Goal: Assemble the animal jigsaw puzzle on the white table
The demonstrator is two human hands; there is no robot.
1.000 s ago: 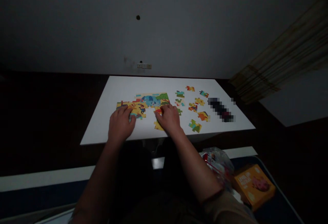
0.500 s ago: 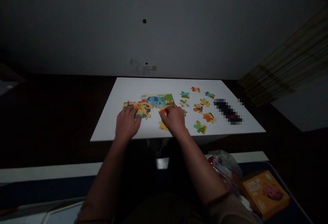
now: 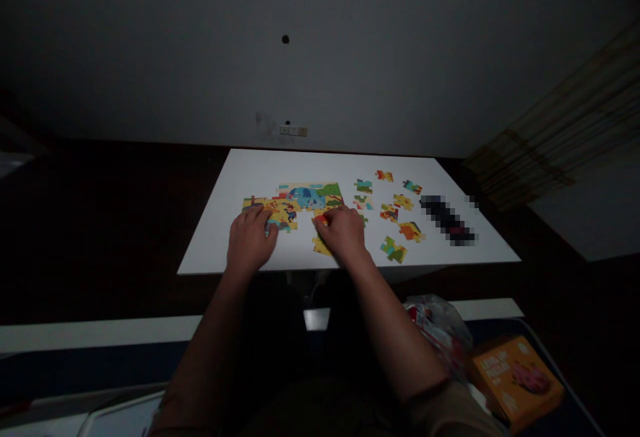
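Note:
On the white table (image 3: 290, 165) lies a partly joined jigsaw puzzle (image 3: 306, 197) with a blue elephant and a green tree. My left hand (image 3: 250, 238) rests over the puzzle's left section (image 3: 284, 213), fingers flat and thumb apart. My right hand (image 3: 346, 231) is curled over a red and yellow puzzle piece (image 3: 320, 219) at the lower right of the joined part, thumb and fingers on it. A yellow puzzle piece (image 3: 321, 246) shows just below that thumb. The right hand partly hides both pieces and a green piece beside it.
Several loose puzzle pieces (image 3: 393, 250) are scattered on the table's right half. A blurred-out dark object (image 3: 447, 220) lies near the right edge. Close to my right arm are a clear plastic bag (image 3: 440, 323) and an orange puzzle box (image 3: 520, 380). A wall (image 3: 350, 90) stands behind the table.
The whole view has shifted slightly. Both hands keep the same places on the puzzle, and no piece has visibly moved.

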